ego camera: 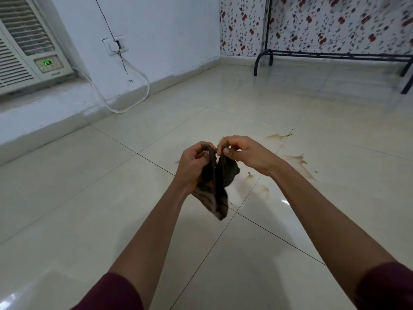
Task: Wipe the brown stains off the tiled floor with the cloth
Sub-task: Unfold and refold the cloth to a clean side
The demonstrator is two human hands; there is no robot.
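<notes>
A dark brown cloth (215,189) hangs above the floor in the middle of the head view. My left hand (192,166) and my right hand (243,153) each pinch its upper edge, close together, so the cloth droops in a fold below them. Brown stains mark the cream tiled floor (111,198) to the right of my hands: one splash (278,136) farther off, a larger one (299,163) beside my right forearm, and a faint smear (257,186) under the cloth's right side. Part of the stained floor is hidden behind my hands.
A window air conditioner (24,54) sits in the left wall, with a white cable (125,108) looping to the floor under a wall socket (116,47). A black metal frame (335,57) with floral fabric (330,23) stands at the back right.
</notes>
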